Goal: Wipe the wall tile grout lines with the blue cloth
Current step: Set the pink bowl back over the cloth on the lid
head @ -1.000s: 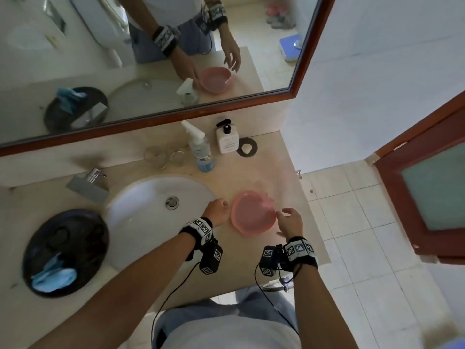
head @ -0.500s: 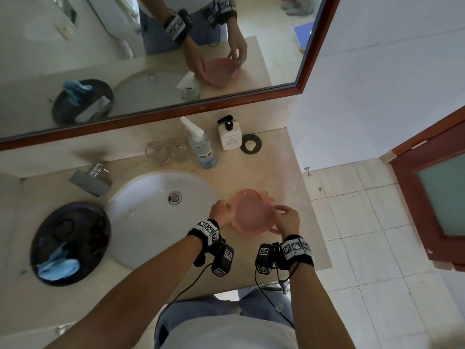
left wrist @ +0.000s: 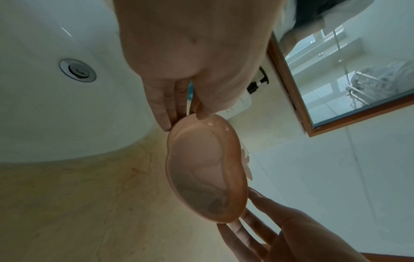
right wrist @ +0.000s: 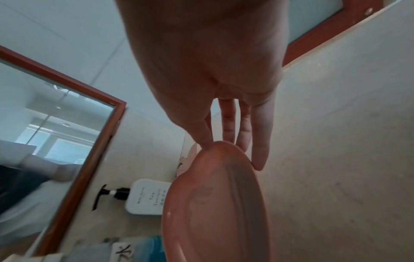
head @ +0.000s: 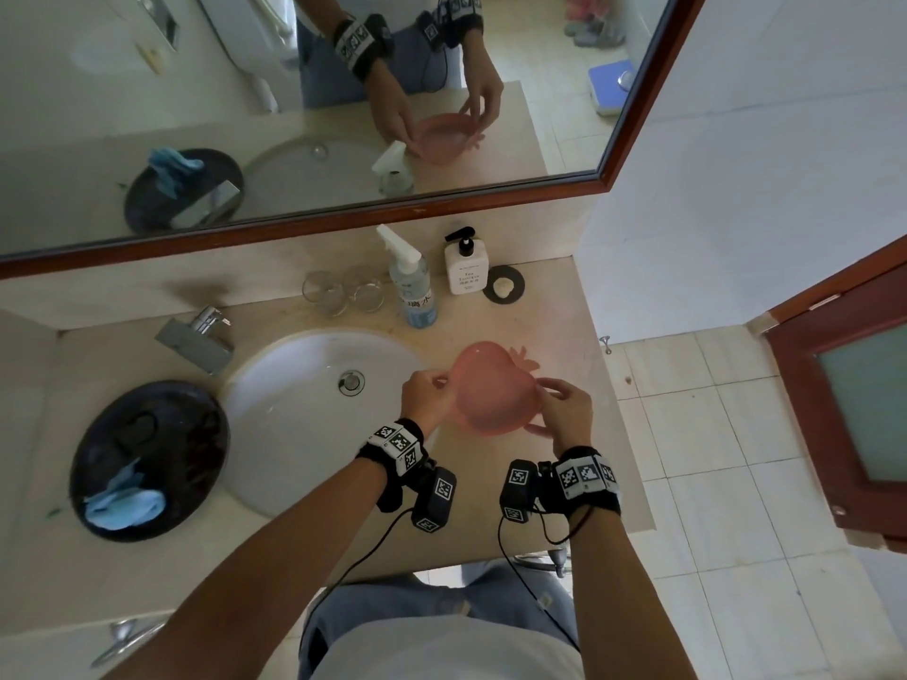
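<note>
A crumpled blue cloth (head: 122,503) lies in a black basin (head: 147,424) at the counter's left end, far from both hands. A pink plastic bowl (head: 495,390) is held above the counter, right of the sink. My left hand (head: 427,392) pinches its left rim, thumb inside and fingers outside (left wrist: 186,118). My right hand (head: 564,409) grips the right rim the same way (right wrist: 232,156). The bowl (left wrist: 201,168) holds only a few drops of water. The white tiled wall (head: 736,188) rises to the right of the mirror.
A white sink (head: 294,409) with a chrome tap (head: 196,336) is set in the beige counter (head: 564,326). A spray bottle (head: 414,287), a pump bottle (head: 466,267) and two glasses (head: 324,292) stand along the back. A brown door (head: 859,409) is at right.
My right hand, which hovered beside the bowl, has taken hold of its right rim. Both hands now hold the bowl a little higher and nearer to me.
</note>
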Tool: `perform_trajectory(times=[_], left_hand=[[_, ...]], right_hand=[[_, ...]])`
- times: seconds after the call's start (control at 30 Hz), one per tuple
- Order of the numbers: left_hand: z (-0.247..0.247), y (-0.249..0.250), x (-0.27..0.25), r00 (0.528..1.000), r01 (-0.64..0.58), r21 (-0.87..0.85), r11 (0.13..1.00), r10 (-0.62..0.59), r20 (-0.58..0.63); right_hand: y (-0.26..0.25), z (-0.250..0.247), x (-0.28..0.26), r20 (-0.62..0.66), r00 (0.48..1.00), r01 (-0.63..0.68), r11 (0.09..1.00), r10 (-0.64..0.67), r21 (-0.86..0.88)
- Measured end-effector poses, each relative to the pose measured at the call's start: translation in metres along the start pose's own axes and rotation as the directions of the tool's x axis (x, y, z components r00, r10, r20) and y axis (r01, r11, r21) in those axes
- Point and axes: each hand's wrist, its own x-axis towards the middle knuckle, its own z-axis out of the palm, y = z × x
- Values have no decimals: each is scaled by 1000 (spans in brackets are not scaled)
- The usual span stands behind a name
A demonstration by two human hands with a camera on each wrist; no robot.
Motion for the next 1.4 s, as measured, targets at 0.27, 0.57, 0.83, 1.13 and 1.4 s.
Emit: perform_trajectory(times=[0.27,0.57,0.83,1.13,1.4], left_hand=[[-59,-12,-14,997,-34,-202,979,18,-81],[-145,-63,-29,987,-64,-294,954,17,-159],[-256,-135,-48,980,-28,-334,942,-40,-193],[-373,-238,-54,929,45,-379,924,-178,-325],[-429,-297,-34,915,140,-221,965,-211,-344]], right_hand=[[-24,46,-25,49,996,70,998,-70,-7],[-25,124,-81,118,990,85,996,-82,-25],[-1,234,-147,214,974,100,990,-76,-103],[32,385,-189,399,915,150,969,-61,-196],[74,485,-174,411,910,245,880,-64,-406]])
